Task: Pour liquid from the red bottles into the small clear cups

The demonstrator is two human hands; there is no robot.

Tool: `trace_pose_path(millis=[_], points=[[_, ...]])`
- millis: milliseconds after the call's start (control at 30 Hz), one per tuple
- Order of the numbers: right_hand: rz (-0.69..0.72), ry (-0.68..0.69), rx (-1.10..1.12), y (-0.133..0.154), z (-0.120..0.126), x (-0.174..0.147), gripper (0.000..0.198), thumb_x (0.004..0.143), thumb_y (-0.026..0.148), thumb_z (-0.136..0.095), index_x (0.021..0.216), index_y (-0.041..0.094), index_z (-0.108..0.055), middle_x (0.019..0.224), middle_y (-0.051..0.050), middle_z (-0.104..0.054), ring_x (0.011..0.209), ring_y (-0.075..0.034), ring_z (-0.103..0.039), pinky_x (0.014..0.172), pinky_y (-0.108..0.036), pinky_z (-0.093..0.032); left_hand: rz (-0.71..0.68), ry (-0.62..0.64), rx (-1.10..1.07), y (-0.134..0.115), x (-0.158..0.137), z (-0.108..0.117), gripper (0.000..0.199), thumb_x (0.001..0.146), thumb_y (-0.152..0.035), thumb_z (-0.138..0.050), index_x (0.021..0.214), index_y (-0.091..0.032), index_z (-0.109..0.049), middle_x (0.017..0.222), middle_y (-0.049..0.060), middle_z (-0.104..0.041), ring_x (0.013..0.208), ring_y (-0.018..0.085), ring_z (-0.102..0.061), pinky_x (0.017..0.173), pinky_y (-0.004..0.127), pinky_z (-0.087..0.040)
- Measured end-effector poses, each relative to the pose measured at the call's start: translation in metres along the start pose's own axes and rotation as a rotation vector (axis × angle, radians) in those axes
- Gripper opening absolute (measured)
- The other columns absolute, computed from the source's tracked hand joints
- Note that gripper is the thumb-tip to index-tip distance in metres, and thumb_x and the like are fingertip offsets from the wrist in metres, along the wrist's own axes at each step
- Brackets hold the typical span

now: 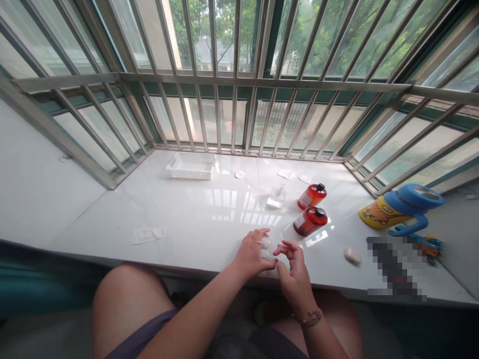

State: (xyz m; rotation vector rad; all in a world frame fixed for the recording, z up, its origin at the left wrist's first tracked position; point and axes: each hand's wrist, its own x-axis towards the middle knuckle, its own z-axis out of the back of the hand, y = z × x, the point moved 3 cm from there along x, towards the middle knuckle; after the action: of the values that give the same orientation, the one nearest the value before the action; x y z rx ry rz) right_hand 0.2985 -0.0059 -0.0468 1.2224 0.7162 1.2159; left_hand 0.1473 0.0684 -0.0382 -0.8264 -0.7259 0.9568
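My left hand [254,254] is curved around a small clear glass bottle [266,245] near the front edge of the white ledge, with the thumb on its near side. Just to the right of the bottle is my right hand [294,264], its fingers loosely bent and apart, the thumb close to my left thumb. I make out nothing in the right hand. Beyond the hands stands another clear glass bottle [277,197]. Two red bottles with black caps, one nearer [309,223] and one farther [311,196], stand to the right.
A white perforated basket [190,167] sits at the back left. Scraps of white wrapping [147,235] lie on the ledge [194,214]. Rightward are a white oval object [352,256], a blue-and-yellow flask [396,207] and a blurred-out dark item. Metal bars [239,80] enclose the window.
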Motion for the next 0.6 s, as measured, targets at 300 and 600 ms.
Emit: trace_pose_path(millis=[300,600], points=[[-0.018,0.027,0.016,0.002,-0.004,-0.007,0.055,0.09,0.025,-0.066,0.142,0.025,-0.048,0.132,-0.014,-0.072,0.131,-0.03,-0.068,0.114,-0.052,-0.054,-0.023,-0.016,0.018,0.003,0.0,-0.002,0.09,0.063,-0.027,-0.094,0.144,-0.027,-0.052,0.131,0.007,-0.067,0.122,0.031,-0.063,0.112,0.053,-0.051],[-0.008,0.1,-0.026,0.014,-0.009,-0.014,0.063,0.096,0.029,-0.062,0.153,0.027,-0.038,0.152,-0.017,-0.06,0.147,-0.032,-0.055,0.118,-0.057,-0.049,-0.006,-0.002,0.035,0.0,0.0,0.0,0.085,0.067,-0.027,-0.092,0.143,-0.026,-0.053,0.133,0.007,-0.066,0.125,0.031,-0.062,0.113,0.053,-0.049]])
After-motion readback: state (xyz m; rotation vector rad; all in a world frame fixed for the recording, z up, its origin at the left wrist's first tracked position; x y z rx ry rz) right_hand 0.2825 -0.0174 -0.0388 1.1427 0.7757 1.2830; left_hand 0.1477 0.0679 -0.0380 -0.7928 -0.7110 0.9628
